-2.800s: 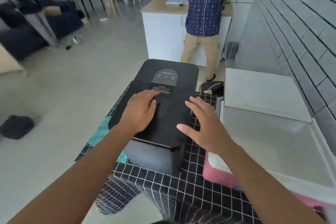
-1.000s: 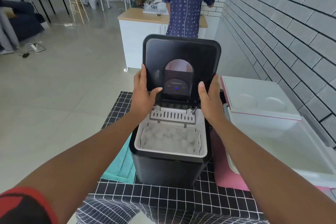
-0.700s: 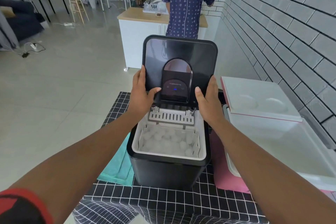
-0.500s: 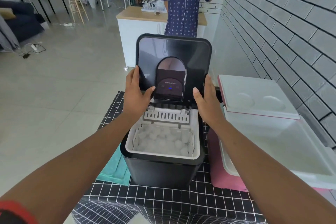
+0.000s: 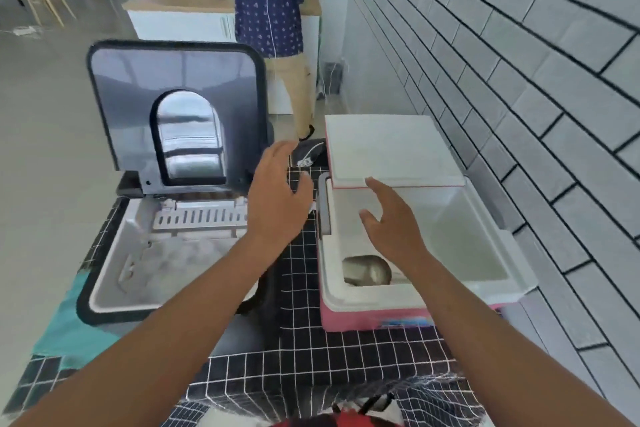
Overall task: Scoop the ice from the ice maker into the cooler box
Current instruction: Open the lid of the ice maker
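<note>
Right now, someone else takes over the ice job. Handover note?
Left hand: open, empty, in the air between ice maker and cooler.
Right hand: open, empty, over the cooler box.
Ice maker: lid up, ice basket exposed, contents blurred.
Cooler: open, its lid tilted back; metal scoop lies inside, near corner.
Done: both containers open.
Left: grab scoop, move ice across. No ice visible in cooler.
</note>
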